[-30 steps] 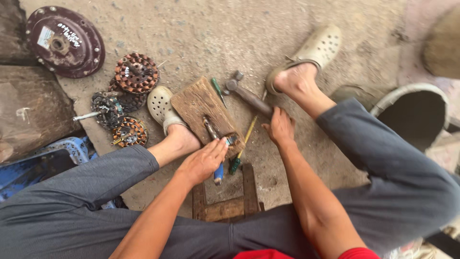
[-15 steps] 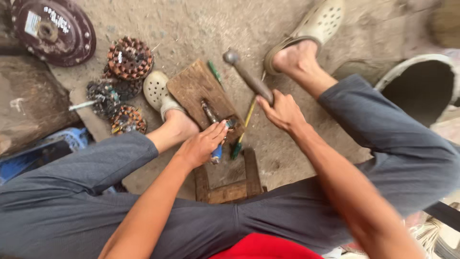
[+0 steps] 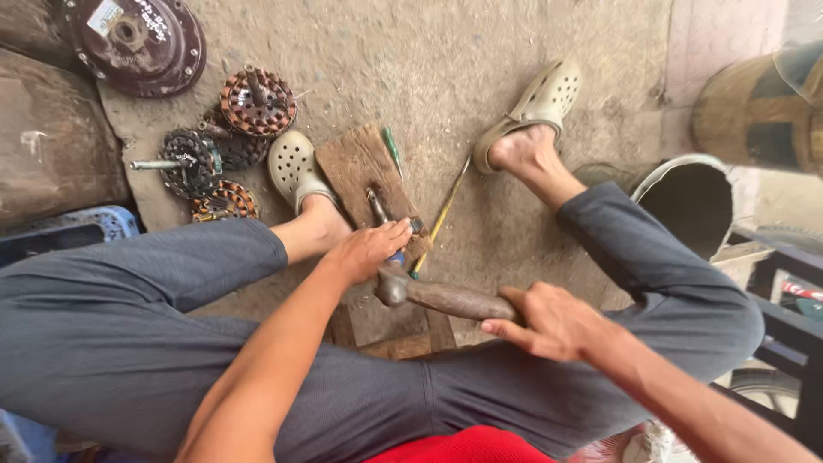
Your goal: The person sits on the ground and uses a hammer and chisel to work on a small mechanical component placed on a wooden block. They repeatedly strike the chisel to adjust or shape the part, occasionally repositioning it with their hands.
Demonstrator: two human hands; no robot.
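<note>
A seated person in grey trousers works over a small wooden block (image 3: pixel 360 167) lying on the dusty concrete floor (image 3: pixel 446 60), seen from above in the head view. The left hand (image 3: pixel 370 249) is closed around a chisel-like metal tool (image 3: pixel 377 206) with a blue grip, its tip resting on the near edge of the block. The right hand (image 3: pixel 549 321) grips the wooden handle of a hammer (image 3: pixel 437 296), whose metal head sits just beside the left hand, at the butt of the tool; whether the two touch cannot be told.

The left foot, in a pale perforated clog (image 3: pixel 291 167), rests against the block's left edge; the right foot, in a matching clog (image 3: pixel 536 103), lies well apart toward the right. A green-handled screwdriver (image 3: pixel 392 147) lies along the block's right edge, and a thin yellow rod (image 3: pixel 444 213) lies on the floor just beside it.

To the left of the block, copper-wound motor stators (image 3: pixel 257 103) are clustered near a dark round motor housing (image 3: pixel 137 39) at the floor's far left corner. A grey bucket (image 3: pixel 686 193) stands at the right, beyond the right knee. A wooden stool (image 3: pixel 386 330) shows between the legs.
</note>
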